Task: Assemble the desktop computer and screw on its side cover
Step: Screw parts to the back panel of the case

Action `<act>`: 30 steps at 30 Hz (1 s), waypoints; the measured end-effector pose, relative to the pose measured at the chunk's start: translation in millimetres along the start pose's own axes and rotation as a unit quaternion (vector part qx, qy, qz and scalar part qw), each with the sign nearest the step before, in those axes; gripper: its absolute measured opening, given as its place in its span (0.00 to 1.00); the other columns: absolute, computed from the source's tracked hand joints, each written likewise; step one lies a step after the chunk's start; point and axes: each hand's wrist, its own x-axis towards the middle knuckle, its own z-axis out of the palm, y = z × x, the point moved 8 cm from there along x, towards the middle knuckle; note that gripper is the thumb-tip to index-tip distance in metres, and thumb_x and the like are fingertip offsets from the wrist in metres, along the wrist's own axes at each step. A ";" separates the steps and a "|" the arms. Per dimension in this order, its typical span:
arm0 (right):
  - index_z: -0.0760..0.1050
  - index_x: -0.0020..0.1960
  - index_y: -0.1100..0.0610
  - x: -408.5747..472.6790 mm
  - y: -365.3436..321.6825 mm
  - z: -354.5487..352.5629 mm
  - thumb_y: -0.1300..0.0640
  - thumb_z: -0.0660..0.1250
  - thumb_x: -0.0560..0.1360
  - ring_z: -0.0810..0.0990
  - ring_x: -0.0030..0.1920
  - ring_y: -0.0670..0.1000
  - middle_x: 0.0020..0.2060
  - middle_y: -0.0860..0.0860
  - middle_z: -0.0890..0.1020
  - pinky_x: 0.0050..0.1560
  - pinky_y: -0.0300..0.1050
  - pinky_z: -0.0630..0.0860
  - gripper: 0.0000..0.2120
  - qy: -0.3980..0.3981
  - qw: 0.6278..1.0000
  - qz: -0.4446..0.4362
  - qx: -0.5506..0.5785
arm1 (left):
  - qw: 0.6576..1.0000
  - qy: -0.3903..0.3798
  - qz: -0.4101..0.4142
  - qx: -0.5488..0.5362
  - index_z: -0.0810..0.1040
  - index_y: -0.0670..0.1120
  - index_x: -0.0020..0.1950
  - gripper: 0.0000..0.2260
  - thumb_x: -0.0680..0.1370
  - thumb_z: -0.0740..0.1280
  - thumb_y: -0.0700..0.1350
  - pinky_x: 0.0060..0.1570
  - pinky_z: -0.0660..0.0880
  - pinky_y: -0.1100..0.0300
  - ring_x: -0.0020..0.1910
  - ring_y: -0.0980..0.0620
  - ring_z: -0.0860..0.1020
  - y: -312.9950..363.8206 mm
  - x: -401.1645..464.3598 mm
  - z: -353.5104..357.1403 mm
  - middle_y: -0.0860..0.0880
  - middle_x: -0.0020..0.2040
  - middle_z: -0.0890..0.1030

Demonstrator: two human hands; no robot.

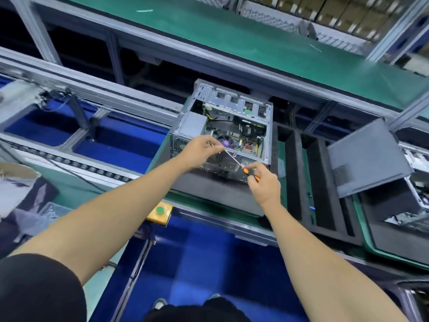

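Gripping screwdriver (241, 164) handle (right hand (264, 182)); left hand (200, 151) pinches shaft.

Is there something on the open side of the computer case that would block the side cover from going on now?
Yes. The screwdriver lies across the open side of the computer case, held by both hands. The side cover leans apart, to the right.

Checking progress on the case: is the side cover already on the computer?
No. The computer is open with its board showing, and the side cover leans apart to its right.
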 end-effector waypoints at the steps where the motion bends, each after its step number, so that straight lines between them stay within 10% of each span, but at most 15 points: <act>1: 0.72 0.51 0.35 0.4 -5.1 3.4 0.49 0.58 0.69 0.76 0.30 0.46 0.32 0.43 0.82 0.34 0.46 0.70 0.14 -0.007 1.000 -0.012 -0.009 | 1.000 -0.010 0.002 0.005 0.81 0.51 0.50 0.09 0.79 0.71 0.56 0.23 0.61 0.65 0.22 0.56 0.65 -0.5 -2.6 -4.4 0.55 0.28 0.73; 6: 0.72 0.52 0.36 6.6 -24.4 8.6 0.46 0.56 0.67 0.78 0.35 0.41 0.33 0.30 0.78 0.34 0.37 0.66 0.16 -0.006 0.999 -0.038 -0.007 | 0.999 -0.030 0.014 0.022 0.82 0.52 0.50 0.06 0.79 0.71 0.53 0.47 0.71 0.55 0.42 0.52 0.76 -1.2 -6.8 -19.8 0.39 0.49 0.85; 14: 0.74 0.52 0.37 16.9 -30.1 10.5 0.48 0.57 0.67 0.84 0.44 0.49 0.42 0.43 0.86 0.38 0.43 0.70 0.15 -0.039 0.997 -0.060 -0.042 | 0.996 -0.039 0.021 0.073 0.81 0.56 0.48 0.05 0.77 0.72 0.56 0.47 0.73 0.63 0.42 0.56 0.81 3.9 -11.5 -37.0 0.49 0.49 0.86; 19: 0.73 0.52 0.37 23.8 -21.8 3.1 0.50 0.59 0.69 0.78 0.31 0.48 0.41 0.49 0.87 0.36 0.41 0.70 0.14 -0.031 0.997 -0.049 -0.052 | 0.994 -0.069 0.007 0.086 0.80 0.55 0.49 0.07 0.78 0.71 0.56 0.50 0.70 0.51 0.45 0.50 0.74 6.8 -7.4 -37.1 0.34 0.53 0.82; 30: 0.79 0.51 0.43 32.7 -20.9 -1.6 0.52 0.60 0.69 0.75 0.32 0.52 0.29 0.49 0.80 0.37 0.44 0.68 0.14 -0.071 0.990 -0.092 -0.081 | 0.981 -0.108 0.032 0.161 0.81 0.52 0.48 0.05 0.79 0.71 0.52 0.28 0.66 0.74 0.26 0.65 0.71 12.0 -0.1 -23.3 0.65 0.29 0.76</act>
